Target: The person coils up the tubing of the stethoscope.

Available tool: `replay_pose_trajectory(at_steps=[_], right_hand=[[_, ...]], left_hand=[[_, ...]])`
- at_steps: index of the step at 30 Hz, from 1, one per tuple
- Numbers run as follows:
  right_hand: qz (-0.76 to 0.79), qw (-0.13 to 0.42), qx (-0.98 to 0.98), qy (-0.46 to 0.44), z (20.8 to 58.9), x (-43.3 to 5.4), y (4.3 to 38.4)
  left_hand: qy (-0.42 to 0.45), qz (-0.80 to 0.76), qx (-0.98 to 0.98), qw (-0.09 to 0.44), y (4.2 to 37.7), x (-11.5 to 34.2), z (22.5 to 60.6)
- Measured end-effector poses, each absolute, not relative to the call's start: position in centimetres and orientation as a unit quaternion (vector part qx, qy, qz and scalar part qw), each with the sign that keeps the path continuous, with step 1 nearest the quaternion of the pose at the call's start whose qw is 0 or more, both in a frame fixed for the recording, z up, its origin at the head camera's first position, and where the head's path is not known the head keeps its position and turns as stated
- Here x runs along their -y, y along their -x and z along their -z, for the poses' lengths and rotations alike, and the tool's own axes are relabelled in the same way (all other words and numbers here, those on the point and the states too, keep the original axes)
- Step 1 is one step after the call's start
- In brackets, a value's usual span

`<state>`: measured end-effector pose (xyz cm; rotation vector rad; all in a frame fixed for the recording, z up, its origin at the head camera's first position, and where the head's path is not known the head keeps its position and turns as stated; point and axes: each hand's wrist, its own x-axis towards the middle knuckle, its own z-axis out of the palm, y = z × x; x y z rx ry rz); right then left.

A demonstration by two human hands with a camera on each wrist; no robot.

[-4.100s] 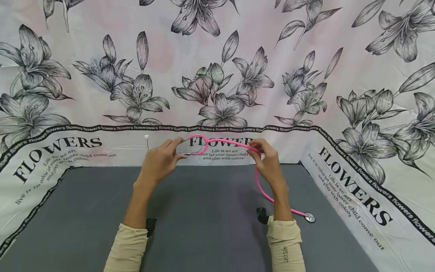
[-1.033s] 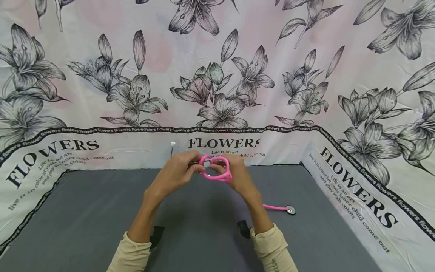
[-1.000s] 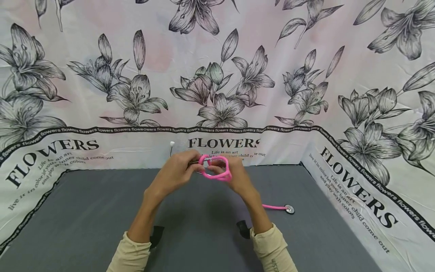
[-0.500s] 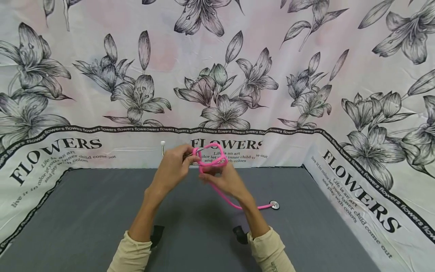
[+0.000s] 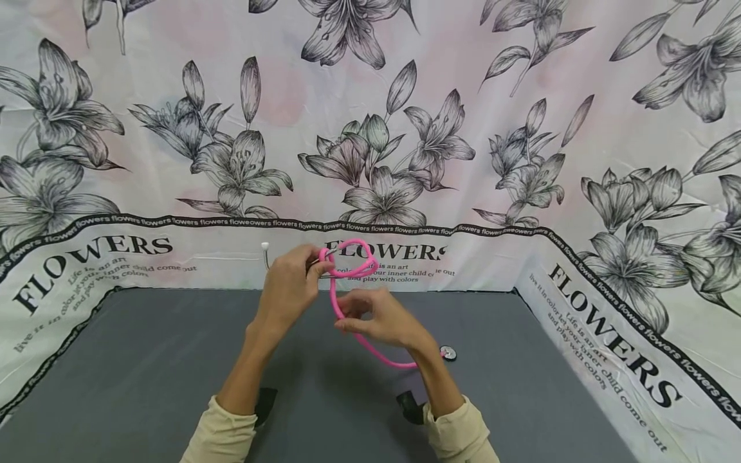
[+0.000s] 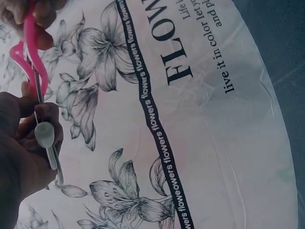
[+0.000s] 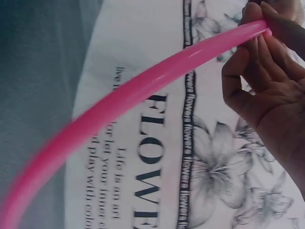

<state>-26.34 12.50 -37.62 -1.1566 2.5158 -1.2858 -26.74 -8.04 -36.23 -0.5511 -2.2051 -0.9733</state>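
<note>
The left grip [image 5: 287, 283] pinches the looped stethoscope [image 5: 372, 263], whose tube [image 5: 377, 354] slants near and right from the right grip's [image 5: 384, 318] pinch.

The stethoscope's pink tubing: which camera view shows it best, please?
The head view: it shows most of the pink tubing, from loop toward chest piece. The left wrist view shows only some looped tubing; the right wrist, one close stretch.

The stethoscope tubing [image 7: 138, 93] is pink, the tabletop [image 5: 173, 373] grey, the backdrop [image 5: 231, 32] black-flowered white.
</note>
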Motion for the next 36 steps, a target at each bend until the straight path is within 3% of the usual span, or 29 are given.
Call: replay_pose_trajectory(at_steps=[7, 17, 24, 36], right_hand=[[0.355, 0.006, -0.842, 0.406, 36.1, -12.8, 24.9], [0.208, -0.125, -0.88, 0.409, 35.1, -12.3, 23.7], [0.184, -0.16, -0.898, 0.367, 34.4, -12.6, 22.6], [0.227, -0.173, -0.853, 0.437, 34.8, -11.8, 22.4]], left_hand=[[0.21, 0.287, 0.86, 0.365, 26.6, 7.3, 36.4], [0.212, 0.197, 0.874, 0.391, 26.2, 6.6, 36.6], [0.221, 0.155, 0.876, 0.4, 25.9, 6.4, 36.7], [0.222, 0.189, 0.878, 0.38, 26.0, 5.4, 37.2]])
